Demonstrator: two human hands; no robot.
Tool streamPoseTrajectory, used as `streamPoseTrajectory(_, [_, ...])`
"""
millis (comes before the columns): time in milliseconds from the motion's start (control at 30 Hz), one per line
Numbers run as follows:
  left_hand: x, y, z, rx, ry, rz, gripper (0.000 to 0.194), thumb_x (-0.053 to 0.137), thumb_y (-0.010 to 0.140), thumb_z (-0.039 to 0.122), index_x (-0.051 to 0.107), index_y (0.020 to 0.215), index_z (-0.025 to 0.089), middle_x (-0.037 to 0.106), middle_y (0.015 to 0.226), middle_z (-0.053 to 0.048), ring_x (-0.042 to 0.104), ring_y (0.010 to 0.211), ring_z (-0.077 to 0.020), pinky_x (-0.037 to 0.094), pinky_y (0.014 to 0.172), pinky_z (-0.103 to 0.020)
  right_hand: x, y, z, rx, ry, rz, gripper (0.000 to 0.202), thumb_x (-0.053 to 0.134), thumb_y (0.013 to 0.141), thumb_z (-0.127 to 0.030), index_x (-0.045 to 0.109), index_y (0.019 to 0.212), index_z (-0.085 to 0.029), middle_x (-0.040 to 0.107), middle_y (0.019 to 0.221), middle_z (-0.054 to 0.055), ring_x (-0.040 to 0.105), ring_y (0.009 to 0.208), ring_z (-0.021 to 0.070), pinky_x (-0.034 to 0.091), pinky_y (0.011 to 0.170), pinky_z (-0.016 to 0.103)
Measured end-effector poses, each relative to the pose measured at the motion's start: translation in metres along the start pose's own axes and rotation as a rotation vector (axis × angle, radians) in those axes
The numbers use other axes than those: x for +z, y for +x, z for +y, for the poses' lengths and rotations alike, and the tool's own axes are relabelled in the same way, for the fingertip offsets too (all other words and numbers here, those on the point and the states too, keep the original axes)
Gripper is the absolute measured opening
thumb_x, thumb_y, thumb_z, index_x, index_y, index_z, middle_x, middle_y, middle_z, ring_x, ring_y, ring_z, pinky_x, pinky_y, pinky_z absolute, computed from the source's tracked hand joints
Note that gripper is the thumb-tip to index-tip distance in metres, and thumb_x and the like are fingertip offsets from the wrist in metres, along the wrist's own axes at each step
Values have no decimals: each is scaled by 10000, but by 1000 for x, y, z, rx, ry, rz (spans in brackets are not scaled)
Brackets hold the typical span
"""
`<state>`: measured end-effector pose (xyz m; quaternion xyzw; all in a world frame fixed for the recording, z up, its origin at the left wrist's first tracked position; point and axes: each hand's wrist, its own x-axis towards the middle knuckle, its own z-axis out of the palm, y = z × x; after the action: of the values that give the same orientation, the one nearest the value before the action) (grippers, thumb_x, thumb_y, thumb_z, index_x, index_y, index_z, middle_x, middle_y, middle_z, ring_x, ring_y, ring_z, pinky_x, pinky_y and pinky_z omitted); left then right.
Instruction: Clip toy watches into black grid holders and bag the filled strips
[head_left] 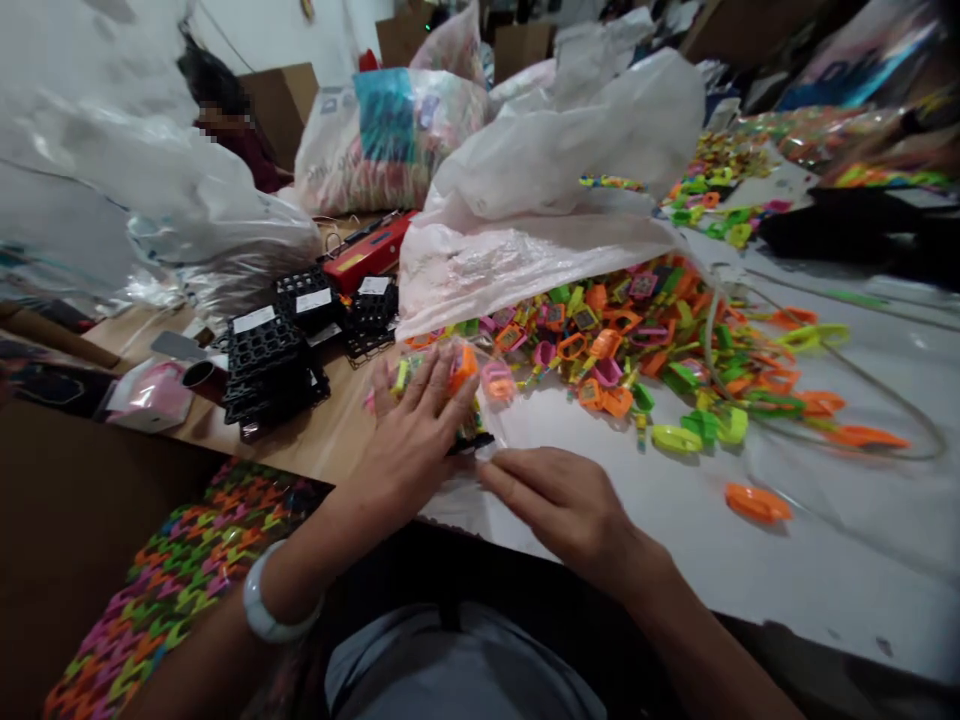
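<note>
My left hand (411, 435) lies with fingers spread over a clear plastic bag (498, 420) near the table's front edge. Orange, yellow and pink plastic pieces show through the bag around those fingers, with a black piece at its lower side. At the bag's right edge, my right hand (570, 500) is closed, thumb and fingers pinching the clear film. Just beyond both hands spreads a heap of small toy watches (600, 330) in orange, green, yellow and pink. A single orange piece (757, 503) sits apart to the right of my right hand.
Stacked black trays (262, 365) with white labels stand at left, near a red tool-like case (367, 255). A large white plastic sack (540, 200) rises behind the heap. A thin cord (885, 385) loops across the right. Another person (247, 140) is at the back left.
</note>
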<state>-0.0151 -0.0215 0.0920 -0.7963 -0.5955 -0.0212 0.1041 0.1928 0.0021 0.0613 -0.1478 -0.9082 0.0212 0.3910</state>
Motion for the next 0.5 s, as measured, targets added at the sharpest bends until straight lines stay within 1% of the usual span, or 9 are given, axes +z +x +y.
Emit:
streamPoseTrajectory(67, [-14,-8,-12,-75,-22,13,938,786,802,422,278,1570,244,102,1663,-227,116,1536,-419,89,1145,-760,-8,9,6,80,5,31,219,539,981,-165,675,1139,-231,731,932,31,664,772,151,531,672,264])
streamPoseTrajectory(133, [-28,-19,-25,-158,-50,18,938,795,799,388,277,1569,257,136,1656,-241,183,1521,-430,186,1134,-741,-14,22,12,141,-5,99,223,605,951,-176,684,1131,-282,721,911,1,664,740,145,545,658,256])
streamPoseTrajectory(200, [-38,-29,-38,-248,-114,36,848,745,848,311,297,1562,222,349,1586,-246,390,1442,-394,360,1103,-634,-19,38,20,130,-22,182,232,660,920,-169,691,1112,-296,697,893,-3,659,729,141,553,672,257])
streamPoseTrajectory(267, [-41,-37,-50,-386,-200,114,673,655,902,223,389,1516,167,639,1338,-197,630,1212,-319,512,982,-474,-21,52,32,96,-16,195,259,701,906,-225,679,1153,-302,675,981,30,670,841,165,568,764,287])
streamPoseTrajectory(333, [-39,-41,-59,-479,-304,252,450,578,924,156,566,1373,151,755,1083,-116,719,978,-248,559,854,-361,-19,61,49,86,0,111,480,727,877,-421,597,1325,-307,608,1225,107,631,1100,242,553,916,382])
streamPoseTrajectory(400, [-37,-42,-65,-472,-439,420,267,561,914,123,702,1139,154,772,996,-75,725,911,-208,555,815,-302,-15,66,66,59,31,-18,866,699,797,-649,388,1528,-304,437,1477,175,476,1346,336,487,1024,497])
streamPoseTrajectory(433, [-36,-42,-66,-445,-523,502,208,571,904,113,727,1036,154,773,984,-63,722,911,-192,551,813,-277,-11,69,72,29,60,-87,994,670,764,-722,286,1580,-303,386,1533,186,411,1407,359,467,1030,526])
streamPoseTrajectory(467, [-35,-41,-67,-431,-618,565,179,581,897,102,732,982,151,774,957,-50,720,896,-172,548,813,-256,-6,71,76,10,96,-136,1016,640,758,-758,259,1590,-319,418,1527,175,416,1412,355,474,1000,521])
streamPoseTrajectory(500, [-35,-39,-66,-445,-711,633,162,588,893,91,732,948,145,774,935,-42,718,876,-155,548,813,-240,0,73,76,-2,128,-156,947,610,769,-776,331,1563,-343,508,1462,155,469,1377,338,493,939,500])
